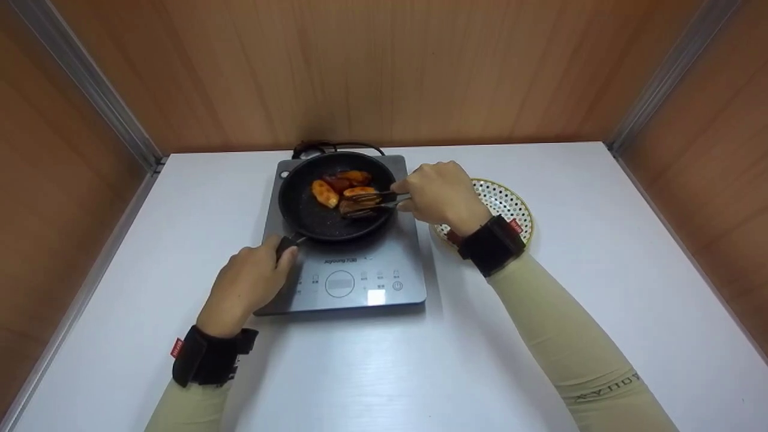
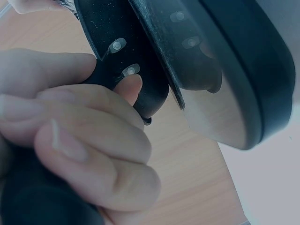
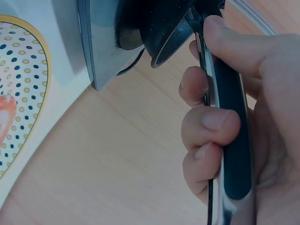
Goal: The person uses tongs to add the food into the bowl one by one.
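A black frying pan (image 1: pixel 306 219) sits on a grey induction cooker (image 1: pixel 318 300). My left hand (image 1: pixel 249 282) grips the pan by its handle (image 1: pixel 289 242), fingers wrapped around it in the left wrist view. Inside the pan lie several glazed orange-brown pieces of food (image 1: pixel 324 194), perhaps chicken wings. My right hand (image 1: pixel 441 195) holds metal tongs with dark grip panels (image 3: pixel 234 140), fingers curled around both arms. The tongs' tips reach over the pan's right side, at the nearest pieces; whether they pinch one I cannot tell.
Right of the cooker stands a dotted plate with a yellow rim (image 1: pixel 510 207), partly hidden under my right wrist; a reddish piece (image 3: pixel 5 115) lies on it. A black cable (image 1: pixel 354 144) runs behind the pan. Wooden panels (image 1: pixel 384 72) enclose the white table (image 1: pixel 360 372) at the back and sides.
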Motion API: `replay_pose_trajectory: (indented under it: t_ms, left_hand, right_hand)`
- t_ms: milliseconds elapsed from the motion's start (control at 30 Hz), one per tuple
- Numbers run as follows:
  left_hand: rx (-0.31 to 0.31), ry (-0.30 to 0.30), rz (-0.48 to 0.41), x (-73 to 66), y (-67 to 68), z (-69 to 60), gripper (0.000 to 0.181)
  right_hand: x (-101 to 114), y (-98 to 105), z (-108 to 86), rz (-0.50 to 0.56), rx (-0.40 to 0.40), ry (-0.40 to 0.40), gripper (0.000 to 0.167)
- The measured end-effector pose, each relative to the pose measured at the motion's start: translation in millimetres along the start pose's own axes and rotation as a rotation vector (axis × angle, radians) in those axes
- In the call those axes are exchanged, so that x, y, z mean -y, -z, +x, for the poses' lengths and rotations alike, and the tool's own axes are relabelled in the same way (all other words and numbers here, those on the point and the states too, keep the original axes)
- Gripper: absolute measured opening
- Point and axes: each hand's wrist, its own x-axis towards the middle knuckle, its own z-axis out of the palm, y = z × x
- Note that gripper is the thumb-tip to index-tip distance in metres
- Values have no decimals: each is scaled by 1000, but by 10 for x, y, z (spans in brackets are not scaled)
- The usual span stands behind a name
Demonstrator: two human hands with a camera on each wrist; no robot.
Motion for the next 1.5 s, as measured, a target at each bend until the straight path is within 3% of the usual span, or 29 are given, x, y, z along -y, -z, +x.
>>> replay_pose_trajectory:
  t_ms: [267,433,600,800,933,1133,1500]
  left_hand:
    - [12,0,5,-9,-6,-1,31]
    - [15,-4,7,-20,8,5,33]
    - [22,6,1,-14,11,-3,32]
    - [21,5,-8,-5,9,4,33]
    - [21,4,-8,6,15,-9,33]
    - [25,6,-13,24,41,-32,33]
    - [10,-19,-1,26,32,-51,32]
  right_hand:
    - [-117,3,-136,16,-53,2,34]
    - [-341,62,-400,77,-111,-35,38]
    - [-620,52,-700,126,-117,-111,40]
    - [-920,-38,-1079,219,-54,-277,52]
    - [-1062,-123,-1278,264,-19,-343,56]
    - [-1137,-216,-1410,307,37,-368,59]
    - [-1255,-175,-1587,384,188,-372,63]
